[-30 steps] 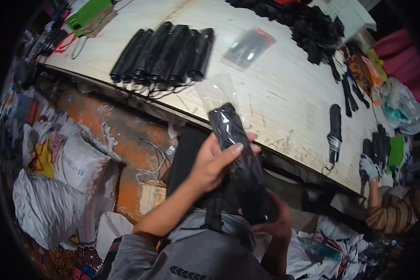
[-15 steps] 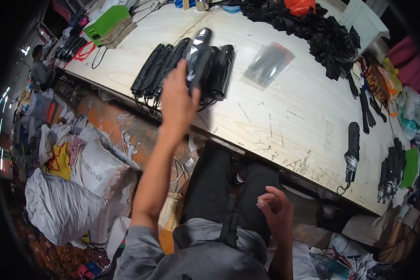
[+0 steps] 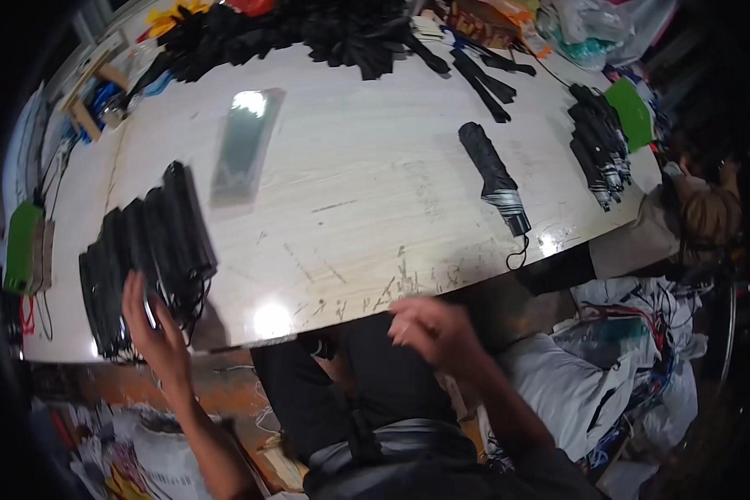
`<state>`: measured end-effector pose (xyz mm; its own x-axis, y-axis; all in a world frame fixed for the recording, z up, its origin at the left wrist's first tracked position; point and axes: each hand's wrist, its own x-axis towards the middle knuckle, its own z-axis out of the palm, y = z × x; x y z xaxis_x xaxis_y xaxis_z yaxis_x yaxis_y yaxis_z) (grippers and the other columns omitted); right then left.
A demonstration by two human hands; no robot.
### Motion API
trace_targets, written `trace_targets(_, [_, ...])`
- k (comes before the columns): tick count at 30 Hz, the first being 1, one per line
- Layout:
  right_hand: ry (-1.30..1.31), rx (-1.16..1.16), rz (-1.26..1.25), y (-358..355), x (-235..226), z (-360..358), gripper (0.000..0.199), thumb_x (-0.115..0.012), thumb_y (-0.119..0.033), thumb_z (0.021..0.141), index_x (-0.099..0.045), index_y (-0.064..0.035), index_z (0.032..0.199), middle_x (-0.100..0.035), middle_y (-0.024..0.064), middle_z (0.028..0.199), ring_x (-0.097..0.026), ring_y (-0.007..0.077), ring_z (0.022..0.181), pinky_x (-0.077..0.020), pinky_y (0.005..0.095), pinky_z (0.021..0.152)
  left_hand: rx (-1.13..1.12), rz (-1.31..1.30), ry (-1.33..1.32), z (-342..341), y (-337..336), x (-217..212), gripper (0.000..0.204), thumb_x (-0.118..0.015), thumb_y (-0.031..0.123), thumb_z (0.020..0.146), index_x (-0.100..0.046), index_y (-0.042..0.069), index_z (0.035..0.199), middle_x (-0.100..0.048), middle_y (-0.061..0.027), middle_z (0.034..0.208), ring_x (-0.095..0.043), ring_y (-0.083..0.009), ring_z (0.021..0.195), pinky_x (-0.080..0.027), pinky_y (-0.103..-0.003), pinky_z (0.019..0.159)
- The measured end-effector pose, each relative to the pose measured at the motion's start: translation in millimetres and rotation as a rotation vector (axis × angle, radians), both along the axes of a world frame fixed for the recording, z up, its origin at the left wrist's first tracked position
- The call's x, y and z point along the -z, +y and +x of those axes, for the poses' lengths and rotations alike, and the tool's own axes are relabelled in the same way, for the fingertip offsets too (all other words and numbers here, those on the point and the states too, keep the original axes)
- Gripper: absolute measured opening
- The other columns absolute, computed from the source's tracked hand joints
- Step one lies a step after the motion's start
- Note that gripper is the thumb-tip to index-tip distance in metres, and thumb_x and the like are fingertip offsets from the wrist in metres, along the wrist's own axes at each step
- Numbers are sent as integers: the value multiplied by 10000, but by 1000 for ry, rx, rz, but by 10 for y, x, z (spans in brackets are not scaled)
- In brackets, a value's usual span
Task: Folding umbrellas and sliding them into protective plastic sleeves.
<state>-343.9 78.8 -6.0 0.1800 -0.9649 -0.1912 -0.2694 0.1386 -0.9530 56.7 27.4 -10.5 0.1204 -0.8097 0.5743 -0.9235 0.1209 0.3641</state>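
My left hand (image 3: 157, 329) is at the near edge of a row of black folded umbrellas (image 3: 146, 242) in glossy clear sleeves. Its fingers are stretched out and apart, over the umbrellas' lower ends, and it grips nothing. Above the table's front edge hovers my right hand (image 3: 433, 329), slightly blurred, its fingers loosely bent with nothing visible in them. Beyond it, to the right, a single black folded umbrella (image 3: 490, 171) with a silvery band and a wrist loop lies on the table. Flat clear plastic sleeves (image 3: 243, 150) lie right of the row.
Black fabric pieces (image 3: 354, 37) are heaped along the far side. More folded umbrellas (image 3: 600, 150) lie at the right by a green box (image 3: 631, 112). Another green box (image 3: 25, 250) stands at the left. White sacks (image 3: 550, 387) are below the table; a person (image 3: 708, 200) sits at right.
The view has swung to the right. My left hand has drawn back from the top umbrella of the row to its near ends. My right hand has risen from my lap toward the table edge.
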Motion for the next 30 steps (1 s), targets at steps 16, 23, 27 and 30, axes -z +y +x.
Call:
trace_targets(16, [1176, 537, -628, -3494, 688, -2913, 319, -649, -101, 866, -696, -5, 1166, -730, 137, 1039, -678, 287, 905, -529, 364, 831, 110, 429, 950, -1686, 268, 252, 250, -514, 34, 1010, -619, -43, 1224, -722, -144, 1030, -599, -162, 719, -522, -273, 683])
trace_targets(23, [801, 509, -766, -2677, -31, -1630, 212, -661, -104, 924, -711, 18, 1090, -733, 91, 942, -655, 187, 779, -523, 277, 772, 245, 557, 1336, -1796, -38, 102, 244, -507, 77, 1030, -606, -45, 1218, -715, -159, 1002, -627, -180, 734, -532, -280, 692])
trace_targets(27, [580, 325, -742, -1635, -284, -498, 159, -665, 10, 886, -699, 10, 1041, -682, 70, 964, -609, 156, 806, -502, 275, 748, 257, 713, 1770, -1926, -5, -22, 308, -501, 193, 1067, -588, -54, 1230, -705, -166, 1039, -653, -186, 773, -547, -283, 732])
trace_targets(30, [466, 191, -623, -1065, -304, -20, 197, -669, 60, 834, -693, 1, 1021, -669, 68, 950, -601, 156, 786, -497, 274, 724, 215, 790, 2000, -2152, -222, -149, 328, -518, 223, 1063, -590, -65, 1205, -689, -131, 994, -639, -146, 755, -550, -273, 730])
